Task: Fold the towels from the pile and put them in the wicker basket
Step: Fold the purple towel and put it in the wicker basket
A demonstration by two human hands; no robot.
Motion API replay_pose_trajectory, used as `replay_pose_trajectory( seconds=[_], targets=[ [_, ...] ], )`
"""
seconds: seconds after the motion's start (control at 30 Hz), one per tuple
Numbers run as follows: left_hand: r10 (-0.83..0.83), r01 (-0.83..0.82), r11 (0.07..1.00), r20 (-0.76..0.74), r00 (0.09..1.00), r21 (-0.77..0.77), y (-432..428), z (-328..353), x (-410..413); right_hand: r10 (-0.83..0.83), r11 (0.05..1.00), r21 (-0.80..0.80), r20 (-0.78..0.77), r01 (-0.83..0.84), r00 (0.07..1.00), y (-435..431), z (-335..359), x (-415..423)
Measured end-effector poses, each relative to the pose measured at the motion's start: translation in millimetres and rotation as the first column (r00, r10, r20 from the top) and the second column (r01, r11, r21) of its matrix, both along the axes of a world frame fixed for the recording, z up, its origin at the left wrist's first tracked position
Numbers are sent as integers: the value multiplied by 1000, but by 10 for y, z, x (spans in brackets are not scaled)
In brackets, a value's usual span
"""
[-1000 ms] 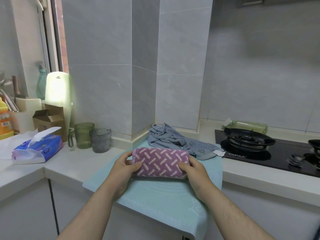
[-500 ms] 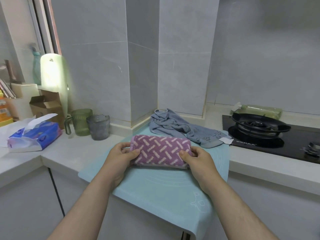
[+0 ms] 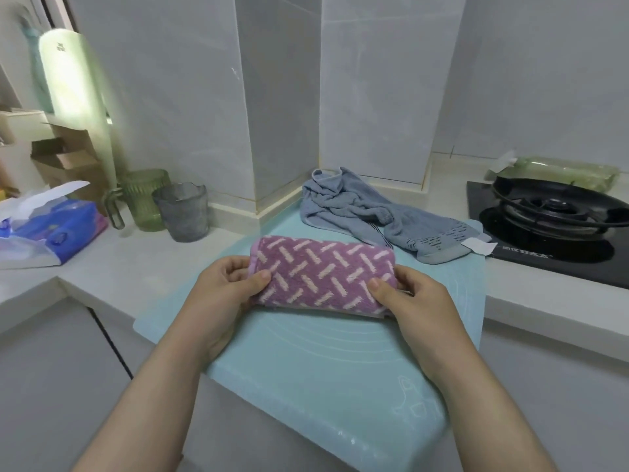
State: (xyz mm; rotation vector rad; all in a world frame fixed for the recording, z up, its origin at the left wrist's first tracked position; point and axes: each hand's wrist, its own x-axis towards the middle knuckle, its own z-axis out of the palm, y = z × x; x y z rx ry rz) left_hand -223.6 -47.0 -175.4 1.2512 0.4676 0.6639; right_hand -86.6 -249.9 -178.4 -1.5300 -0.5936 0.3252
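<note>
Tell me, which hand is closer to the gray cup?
Left. The left hand grips the end of the purple towel nearest the gray cup; the right hand grips the opposite end, farther off.

Grey tiled walls (image 3: 374, 80) — white counter (image 3: 143, 253), black hob (image 3: 544, 264).

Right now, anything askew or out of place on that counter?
Two things. The teal mat hangs well past the counter edge, its near corner drooping unsupported. The grey-blue towel lies crumpled behind, its white tag reaching the black hob. The purple towel, gripped by the left hand and right hand, looks neatly folded.
</note>
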Motion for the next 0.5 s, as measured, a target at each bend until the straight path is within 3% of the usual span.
replay_pose_trajectory(
  seconds=[0.3,0.5],
  targets=[
    [11,-14,999,-46,999,-52,69,-68,-15,36,998,-49,-45,-38,998,-11,22,-32],
    [-7,-8,994,-147,989,-107,69,12,-89,-123,992,-59,-184,114,975,14,104,-127]
  ],
)
